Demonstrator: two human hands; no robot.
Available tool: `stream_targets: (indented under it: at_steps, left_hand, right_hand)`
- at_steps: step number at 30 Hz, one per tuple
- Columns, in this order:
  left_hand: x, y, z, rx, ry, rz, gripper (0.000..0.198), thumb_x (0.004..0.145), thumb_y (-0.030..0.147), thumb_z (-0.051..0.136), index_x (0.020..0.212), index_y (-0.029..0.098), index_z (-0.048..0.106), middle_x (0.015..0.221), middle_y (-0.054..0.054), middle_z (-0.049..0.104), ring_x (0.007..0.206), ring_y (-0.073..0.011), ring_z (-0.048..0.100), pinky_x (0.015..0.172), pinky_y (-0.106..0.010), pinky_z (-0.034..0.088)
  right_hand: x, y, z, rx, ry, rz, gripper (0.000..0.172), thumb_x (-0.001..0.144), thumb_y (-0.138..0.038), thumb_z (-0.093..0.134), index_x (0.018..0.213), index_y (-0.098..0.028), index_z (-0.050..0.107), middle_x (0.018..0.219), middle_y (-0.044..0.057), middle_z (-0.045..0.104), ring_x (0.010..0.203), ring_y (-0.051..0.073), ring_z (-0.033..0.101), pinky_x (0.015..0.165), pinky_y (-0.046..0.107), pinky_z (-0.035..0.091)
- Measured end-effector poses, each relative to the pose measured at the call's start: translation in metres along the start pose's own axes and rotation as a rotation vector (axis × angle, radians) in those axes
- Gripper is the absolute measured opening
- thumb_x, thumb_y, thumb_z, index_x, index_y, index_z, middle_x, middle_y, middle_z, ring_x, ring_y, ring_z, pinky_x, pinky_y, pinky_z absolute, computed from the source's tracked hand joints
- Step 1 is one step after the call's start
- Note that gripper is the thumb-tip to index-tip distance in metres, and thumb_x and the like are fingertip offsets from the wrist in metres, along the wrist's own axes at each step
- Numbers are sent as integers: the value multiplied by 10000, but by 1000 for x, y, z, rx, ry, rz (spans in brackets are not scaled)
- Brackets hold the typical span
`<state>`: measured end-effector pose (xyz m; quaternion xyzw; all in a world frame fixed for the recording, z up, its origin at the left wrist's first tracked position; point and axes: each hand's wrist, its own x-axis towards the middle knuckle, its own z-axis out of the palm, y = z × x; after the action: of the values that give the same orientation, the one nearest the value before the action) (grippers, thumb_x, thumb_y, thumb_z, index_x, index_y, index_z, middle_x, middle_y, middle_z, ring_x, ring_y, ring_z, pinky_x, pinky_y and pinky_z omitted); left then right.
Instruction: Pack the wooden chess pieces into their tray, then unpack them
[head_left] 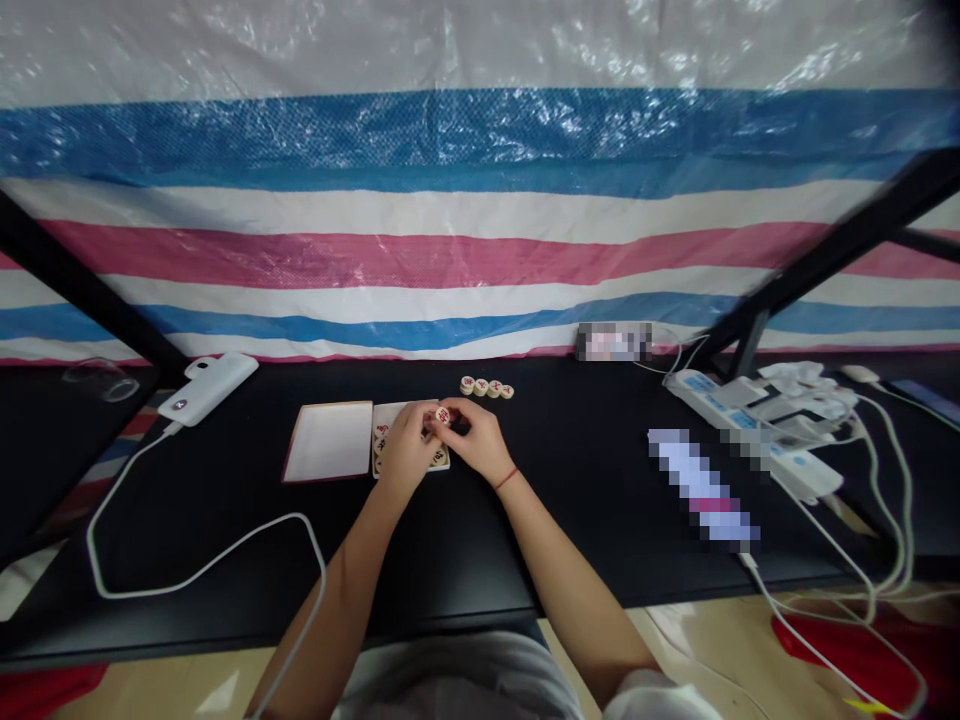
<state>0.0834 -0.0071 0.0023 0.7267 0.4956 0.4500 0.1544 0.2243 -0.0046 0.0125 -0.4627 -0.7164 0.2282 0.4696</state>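
Both of my hands meet over a small open box [443, 466] of round Chinese chess pieces, some marked in red and some in black. My right hand [476, 438] pinches a pale Chinese chess piece [442, 415] with a red character facing up. Beside it, my left hand [406, 447] is curled over the box, its fingertips close to that piece. What those left fingers hold, if anything, is hidden. Behind the hands, a short row of red-marked pieces [481, 387] lies on the black table [450, 560]. The box's lid [328, 442] rests inside up to the left.
A white power bank [214, 388] with a long cable lies at the left. On the right are a charging phone [705, 487], whose picture is blurred, and a power strip [750, 430] with chargers and cables. Striped plastic sheeting [420, 255] hangs behind the table.
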Motion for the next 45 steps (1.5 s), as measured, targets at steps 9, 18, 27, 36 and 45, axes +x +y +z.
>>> stream_targets:
  at_steps: [9,18,27,36,45]
  left_hand:
    - [1,1,-3,79,-37,60,286,896,287,554,1172,213,569,1113,-93,653,1081,-222,600,977,-374,459]
    - [3,1,-9,114,-23,-29,226,875,249,542,1084,225,625,1079,-81,671,1051,-225,609,960,-375,452]
    - [7,-5,-20,299,-1,-214,249,850,218,529,1059,223,665,1071,-89,685,1021,-262,593,909,-413,410]
    - [10,-10,-44,592,-122,-406,292,882,248,446,940,223,731,1108,-126,650,1059,-323,499,860,-495,367]
    - [11,-18,-56,605,-296,-541,306,874,316,426,878,213,715,1069,-134,587,1057,-342,521,864,-513,418]
  right_hand:
    - [8,67,-52,-303,427,224,330,790,-315,587,1062,-151,676,1043,125,641,841,208,616,791,373,519]
    - [3,95,-49,-546,297,432,237,785,-316,595,995,-216,637,952,73,695,929,271,563,785,395,422]
    - [2,89,-49,-588,359,370,338,782,-342,586,1086,-198,616,1068,104,663,980,283,537,792,395,412]
    - [2,37,-13,-352,268,28,226,896,-312,486,1018,-194,636,854,58,652,802,212,578,809,359,458]
    - [-4,27,11,-405,-155,3,351,999,-396,385,981,-252,704,829,26,673,750,174,578,702,289,383]
